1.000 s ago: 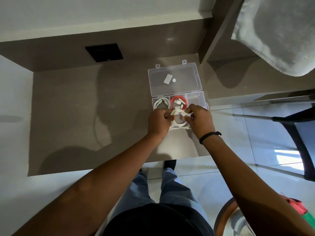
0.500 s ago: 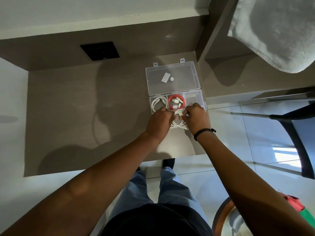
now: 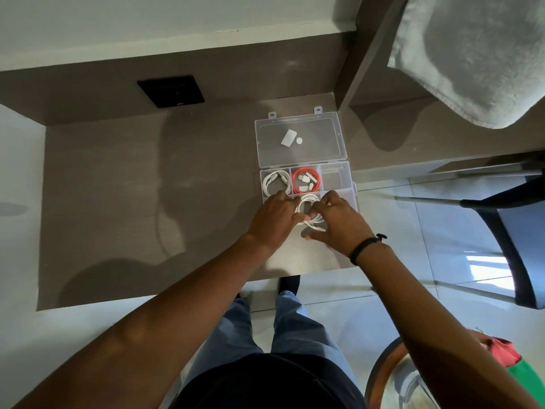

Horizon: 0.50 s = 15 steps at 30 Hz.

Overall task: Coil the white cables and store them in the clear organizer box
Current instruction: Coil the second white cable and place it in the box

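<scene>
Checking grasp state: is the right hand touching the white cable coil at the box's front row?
Touching. The head view shows the right hand's fingertips pinching the white cable coil, strands passing under them with no gap.

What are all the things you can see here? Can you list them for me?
Box: 1, clear, open on the desk, lid flat behind it.
Desk: 1, brown.
Coiled cable: 1, white, box's far left slot.
Red cable: 1, far middle slot.
Held cable: 1, white, between both hands over the near slots.
Stickers: 2, white, on the lid.
Panel: 1, black, back wall.
Towel: 1, grey, top right.
Left hand: on the held cable.
Right hand: on the held cable, black wristband.
</scene>
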Motion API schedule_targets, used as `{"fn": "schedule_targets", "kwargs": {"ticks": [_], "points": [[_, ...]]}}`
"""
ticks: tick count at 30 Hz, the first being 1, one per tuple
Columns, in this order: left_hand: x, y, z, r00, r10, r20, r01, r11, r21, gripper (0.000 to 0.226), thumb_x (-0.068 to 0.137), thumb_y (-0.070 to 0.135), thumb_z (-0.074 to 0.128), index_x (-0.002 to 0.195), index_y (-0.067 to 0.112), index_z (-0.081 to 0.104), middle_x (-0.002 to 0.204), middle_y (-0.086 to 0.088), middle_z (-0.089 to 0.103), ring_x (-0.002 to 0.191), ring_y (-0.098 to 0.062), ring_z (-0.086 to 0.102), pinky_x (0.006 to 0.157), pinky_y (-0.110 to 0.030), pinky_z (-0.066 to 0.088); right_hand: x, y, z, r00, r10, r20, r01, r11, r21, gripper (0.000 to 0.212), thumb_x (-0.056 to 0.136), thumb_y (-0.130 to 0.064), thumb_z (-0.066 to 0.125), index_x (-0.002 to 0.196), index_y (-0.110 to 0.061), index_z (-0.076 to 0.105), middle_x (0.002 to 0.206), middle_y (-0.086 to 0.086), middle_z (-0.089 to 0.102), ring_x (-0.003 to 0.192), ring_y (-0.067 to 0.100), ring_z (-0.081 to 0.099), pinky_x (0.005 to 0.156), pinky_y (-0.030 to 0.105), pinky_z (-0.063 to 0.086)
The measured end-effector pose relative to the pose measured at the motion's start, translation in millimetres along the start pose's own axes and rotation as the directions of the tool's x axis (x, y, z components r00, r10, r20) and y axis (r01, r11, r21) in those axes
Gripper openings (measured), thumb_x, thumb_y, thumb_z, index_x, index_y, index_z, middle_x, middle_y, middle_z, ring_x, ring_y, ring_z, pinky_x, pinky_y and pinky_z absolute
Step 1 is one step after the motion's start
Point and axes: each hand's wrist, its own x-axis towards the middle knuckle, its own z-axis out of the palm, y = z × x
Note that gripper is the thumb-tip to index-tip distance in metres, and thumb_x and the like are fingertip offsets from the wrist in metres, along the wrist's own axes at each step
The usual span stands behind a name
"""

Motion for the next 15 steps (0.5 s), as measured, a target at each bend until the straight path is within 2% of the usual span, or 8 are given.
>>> {"fn": "schedule_targets", "kwargs": {"ticks": [3,5,9,11,13,15], "points": [[-2.3,-0.2,-0.2,1.000,-0.005,-0.019,0.005,1.000,0.013,0.046,0.097,0.040,0.065,0.137,0.016,0.065,0.117,-0.015,0.067,0.112,-0.032,0.065,0.089,-0.040,0.056,-3.2,-9.4,7.6,0.997,0.010,-0.082,-0.009,1.000,0.014,0.031,0.088,-0.026,0.073,0.115,-0.012,0.069,0.114,0.014,0.060,0.101,0.030,0.062,0.088,0.036,0.053],[-2.6,-1.2,-2.6,1.000,0.001,-0.024,0.001,0.999,0.044,0.041,0.099,0.038,0.064,0.134,0.018,0.066,0.115,-0.016,0.067,0.110,-0.033,0.065,0.087,-0.042,0.057,-2.6,-9.1,5.8,0.994,-0.022,-0.106,0.021,1.000,-0.003,0.023,0.091,-0.015,0.067,0.112,-0.008,0.072,0.107,0.016,0.064,0.098,0.033,0.062,0.087,0.038,0.052],[1.3,-4.6,-8.3,0.997,0.033,0.068,-0.042,0.990,0.137,0.038,0.105,0.034,0.056,0.139,0.019,0.061,0.117,-0.018,0.065,0.112,-0.036,0.064,0.088,-0.047,0.059,3.8,-1.0,-7.5,0.993,-0.078,-0.091,0.076,0.997,-0.026,0.028,0.088,-0.002,0.067,0.113,-0.011,0.076,0.111,0.017,0.067,0.102,0.032,0.063,0.094,0.036,0.051],[3.0,-5.3,-11.9,0.993,0.009,0.115,-0.023,0.992,0.122,0.039,0.107,0.033,0.053,0.141,0.017,0.059,0.119,-0.019,0.064,0.114,-0.036,0.062,0.090,-0.048,0.057,9.3,-1.5,-10.8,0.992,-0.105,-0.075,0.105,0.994,0.000,0.034,0.085,0.003,0.068,0.115,-0.012,0.075,0.115,0.016,0.066,0.103,0.031,0.064,0.095,0.034,0.050],[5.4,-5.0,-15.3,0.991,-0.032,0.131,0.019,0.995,0.099,0.037,0.104,0.034,0.057,0.128,0.007,0.066,0.117,-0.019,0.064,0.115,-0.036,0.060,0.091,-0.049,0.054,14.6,-3.6,-9.2,0.989,-0.131,-0.062,0.131,0.991,-0.002,0.036,0.084,0.005,0.069,0.114,-0.012,0.076,0.117,0.014,0.067,0.104,0.030,0.065,0.096,0.034,0.051],[7.6,-4.0,-18.7,0.986,-0.057,0.156,0.041,0.994,0.102,0.040,0.099,0.038,0.064,0.119,0.004,0.068,0.117,-0.018,0.065,0.117,-0.036,0.058,0.091,-0.048,0.053,18.9,-3.1,-4.9,0.990,-0.114,-0.088,0.112,0.993,-0.033,0.028,0.084,0.003,0.069,0.106,-0.012,0.078,0.107,0.013,0.073,0.100,0.031,0.066,0.091,0.036,0.053]]}}
